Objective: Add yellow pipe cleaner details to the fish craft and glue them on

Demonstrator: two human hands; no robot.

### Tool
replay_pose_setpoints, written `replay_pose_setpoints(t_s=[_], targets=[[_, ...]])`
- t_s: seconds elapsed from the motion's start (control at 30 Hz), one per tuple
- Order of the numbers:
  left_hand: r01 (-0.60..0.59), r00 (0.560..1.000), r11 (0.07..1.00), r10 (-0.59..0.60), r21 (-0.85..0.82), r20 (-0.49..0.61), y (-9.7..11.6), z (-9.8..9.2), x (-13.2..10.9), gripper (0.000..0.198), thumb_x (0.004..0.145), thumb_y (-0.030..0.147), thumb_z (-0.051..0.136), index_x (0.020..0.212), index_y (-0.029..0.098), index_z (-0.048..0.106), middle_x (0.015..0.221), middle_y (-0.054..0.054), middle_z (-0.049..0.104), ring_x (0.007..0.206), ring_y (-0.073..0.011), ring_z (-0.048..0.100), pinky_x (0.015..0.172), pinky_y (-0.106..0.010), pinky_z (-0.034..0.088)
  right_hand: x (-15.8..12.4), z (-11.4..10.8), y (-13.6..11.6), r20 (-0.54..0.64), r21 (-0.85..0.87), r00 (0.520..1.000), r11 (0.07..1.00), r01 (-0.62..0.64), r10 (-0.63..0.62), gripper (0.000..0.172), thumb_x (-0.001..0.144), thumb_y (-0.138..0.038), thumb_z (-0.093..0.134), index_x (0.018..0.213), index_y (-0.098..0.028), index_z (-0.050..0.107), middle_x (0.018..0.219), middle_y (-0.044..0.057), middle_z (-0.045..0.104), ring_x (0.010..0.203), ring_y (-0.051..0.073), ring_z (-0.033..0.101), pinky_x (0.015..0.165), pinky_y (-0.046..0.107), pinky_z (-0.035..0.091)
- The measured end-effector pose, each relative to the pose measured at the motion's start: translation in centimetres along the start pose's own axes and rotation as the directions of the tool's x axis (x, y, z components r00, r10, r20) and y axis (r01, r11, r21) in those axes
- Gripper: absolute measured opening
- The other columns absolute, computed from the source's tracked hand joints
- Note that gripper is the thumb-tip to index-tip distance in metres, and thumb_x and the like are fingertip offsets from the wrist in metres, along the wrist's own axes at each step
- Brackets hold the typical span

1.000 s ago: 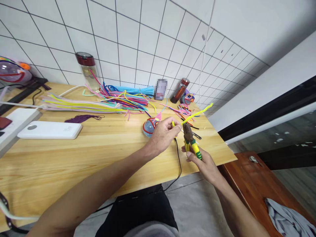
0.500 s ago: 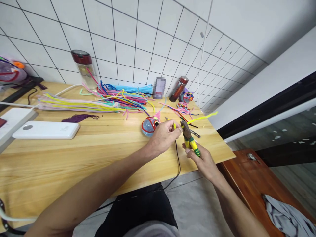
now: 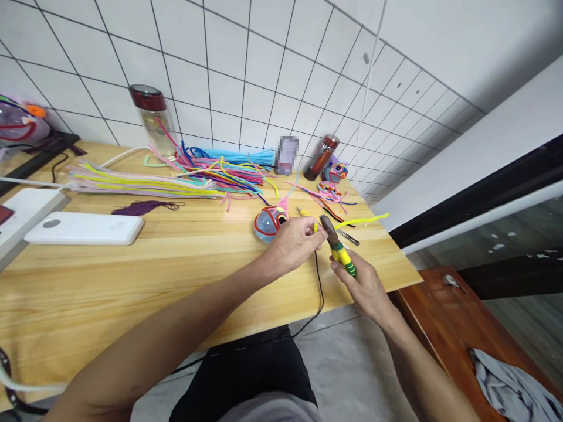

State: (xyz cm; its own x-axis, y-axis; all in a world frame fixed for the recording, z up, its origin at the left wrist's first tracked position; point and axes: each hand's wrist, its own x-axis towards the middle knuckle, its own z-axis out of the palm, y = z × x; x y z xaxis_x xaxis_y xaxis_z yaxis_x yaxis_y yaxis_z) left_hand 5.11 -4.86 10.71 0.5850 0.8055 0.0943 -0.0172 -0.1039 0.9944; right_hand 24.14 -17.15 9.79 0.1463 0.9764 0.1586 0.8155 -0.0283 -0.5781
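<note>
My left hand [image 3: 298,243] is closed, pinching a short bent end of yellow pipe cleaner [image 3: 315,227] between thumb and fingertips. In my right hand [image 3: 363,284] is a pair of pliers [image 3: 341,252] with green and yellow handles, squeezed together, jaws pointing up beside my left fingertips. A longer yellow pipe cleaner [image 3: 365,221] extends right from behind the jaws; whether it joins the pinched end cannot be seen. Behind my left hand sits a clear round ornament [image 3: 267,225] with red trim and an eye, partly hidden. A utility knife [image 3: 349,237] lies just beyond the pliers.
Bundles of coloured pipe cleaners [image 3: 145,180] lie along the wall. Two bottles, one a glass bottle [image 3: 152,123], and a blurred phone-like object [image 3: 287,155] stand behind. A white power bank [image 3: 85,228] rests left. A black cable [image 3: 320,281] hangs over the table's front edge.
The plier handles have come closer together. The long yellow pipe cleaner has dropped to a flatter angle. My left hand keeps its pinch; the view has shifted slightly.
</note>
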Motion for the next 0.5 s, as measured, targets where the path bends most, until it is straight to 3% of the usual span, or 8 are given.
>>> replay_pose_setpoints(t_s=[0.3,0.5], targets=[[-0.013,0.999,0.999,0.012,0.029,0.046,-0.6,0.0,0.1,0.013,0.092,0.020,0.063,0.079,0.019,0.064,0.066,0.003,0.063,0.060,-0.0124,0.054,0.061,-0.026,0.037,-0.2,0.0,0.9,-0.051,-0.218,0.999,0.976,0.007,-0.019,0.030,0.099,-0.049,0.054,0.110,-0.025,0.069,0.084,0.005,0.077,0.071,0.027,0.072,0.066,0.034,0.050],[-0.091,0.993,0.996,0.092,-0.018,0.070,-0.8,0.3,-0.2,0.015,0.091,0.023,0.065,0.076,0.020,0.060,0.069,0.002,0.062,0.065,-0.0135,0.057,0.064,-0.027,0.040,-0.3,0.3,2.3,-0.108,-0.250,0.991,0.967,0.055,-0.084,0.027,0.100,-0.046,0.052,0.102,-0.025,0.069,0.075,0.005,0.075,0.061,0.025,0.067,0.062,0.033,0.047]])
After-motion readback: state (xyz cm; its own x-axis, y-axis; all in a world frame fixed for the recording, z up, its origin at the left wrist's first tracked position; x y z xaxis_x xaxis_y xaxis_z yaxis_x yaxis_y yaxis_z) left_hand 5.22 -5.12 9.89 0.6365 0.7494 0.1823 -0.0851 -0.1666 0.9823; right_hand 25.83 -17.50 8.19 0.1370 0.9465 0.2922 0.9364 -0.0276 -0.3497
